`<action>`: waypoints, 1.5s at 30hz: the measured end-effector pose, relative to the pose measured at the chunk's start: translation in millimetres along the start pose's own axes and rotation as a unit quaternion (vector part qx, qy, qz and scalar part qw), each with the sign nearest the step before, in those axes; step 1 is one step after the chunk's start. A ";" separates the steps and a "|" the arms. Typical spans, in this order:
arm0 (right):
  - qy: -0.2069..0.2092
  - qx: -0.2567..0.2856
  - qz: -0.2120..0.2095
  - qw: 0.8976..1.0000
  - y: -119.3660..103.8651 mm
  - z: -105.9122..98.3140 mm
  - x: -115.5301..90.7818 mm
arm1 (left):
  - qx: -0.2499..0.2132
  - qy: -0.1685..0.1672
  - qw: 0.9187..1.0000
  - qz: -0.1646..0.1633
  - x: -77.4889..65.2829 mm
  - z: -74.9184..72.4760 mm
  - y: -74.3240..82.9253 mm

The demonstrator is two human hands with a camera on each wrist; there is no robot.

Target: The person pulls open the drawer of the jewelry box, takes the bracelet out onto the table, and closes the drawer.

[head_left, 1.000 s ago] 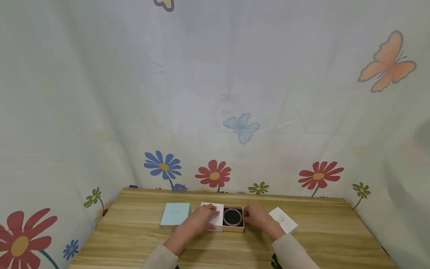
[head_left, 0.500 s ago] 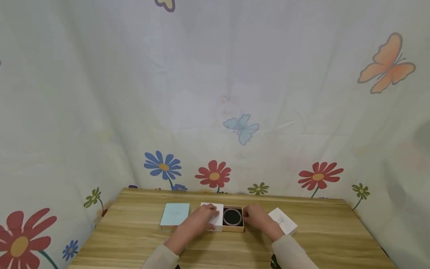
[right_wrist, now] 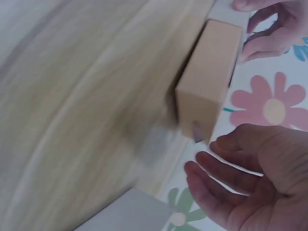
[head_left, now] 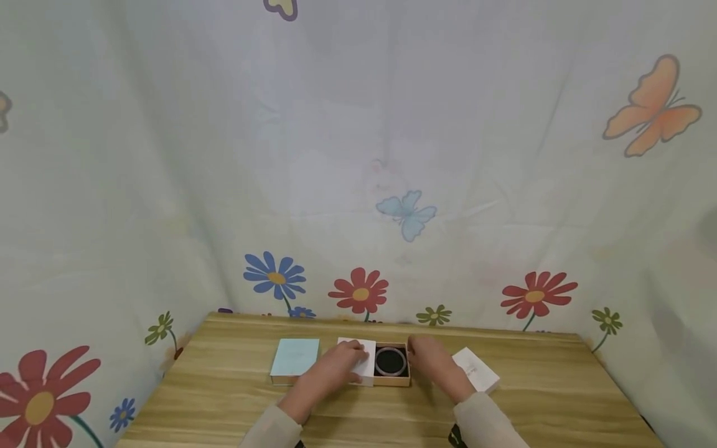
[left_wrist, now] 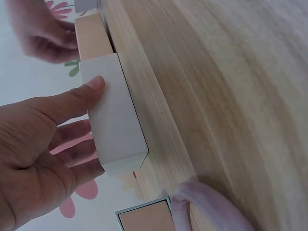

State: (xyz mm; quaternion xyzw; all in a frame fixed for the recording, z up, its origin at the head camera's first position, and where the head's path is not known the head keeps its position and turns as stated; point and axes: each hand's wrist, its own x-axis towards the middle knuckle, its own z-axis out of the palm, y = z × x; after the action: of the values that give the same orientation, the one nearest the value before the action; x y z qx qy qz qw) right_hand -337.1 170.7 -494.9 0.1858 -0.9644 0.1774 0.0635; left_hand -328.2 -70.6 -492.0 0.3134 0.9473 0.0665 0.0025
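A white box sleeve [head_left: 365,364] is gripped by my left hand [head_left: 336,366], with the thumb on its near side and the fingers on the far side, as the left wrist view [left_wrist: 43,144] shows. Out of the sleeve's right end juts a tan drawer [head_left: 392,381]. Inside it, a pale bangle [head_left: 376,361] lies around a black pad. My right hand [head_left: 435,361] is at the drawer's right end. In the right wrist view its loosely bent fingers are close to a small pull tab [right_wrist: 198,132], with a slight gap and nothing held.
A light blue box [head_left: 295,358] sits left of the left hand. A white box [head_left: 476,370] lies askew beside the right wrist. In the left wrist view, a pale lilac ring-shaped band [left_wrist: 211,204] appears low in front. A flowered curtain [head_left: 336,155] backs the wooden table [head_left: 224,398].
The head view has shifted slightly, moving the scene a little right. My right hand has turned slightly at the drawer's end. The left hand and the drawer look unchanged.
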 end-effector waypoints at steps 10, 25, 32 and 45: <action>-0.059 -0.008 -0.070 0.996 -26.2 -1.0 11.5 | 0.010 -0.004 1.000 0.003 2.6 0.7 -0.8; -0.088 0.019 -0.077 0.993 -25.0 17.5 16.4 | -0.020 -0.007 1.000 -0.009 3.0 3.8 -2.0; -0.089 0.008 -0.059 0.994 -24.7 17.3 21.2 | -0.032 -0.009 0.999 -0.018 3.8 -0.8 -1.7; -0.050 -0.015 -0.051 0.997 -31.4 26.0 17.8 | -0.012 -0.003 1.000 -0.007 2.2 1.0 -2.8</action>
State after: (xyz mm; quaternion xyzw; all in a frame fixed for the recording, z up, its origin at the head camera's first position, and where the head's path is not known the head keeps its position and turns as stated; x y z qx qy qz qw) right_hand -343.1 127.9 -505.7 0.2423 -0.9582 0.1495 0.0268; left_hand -331.6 -71.3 -493.3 0.3066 0.9487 0.0773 0.0092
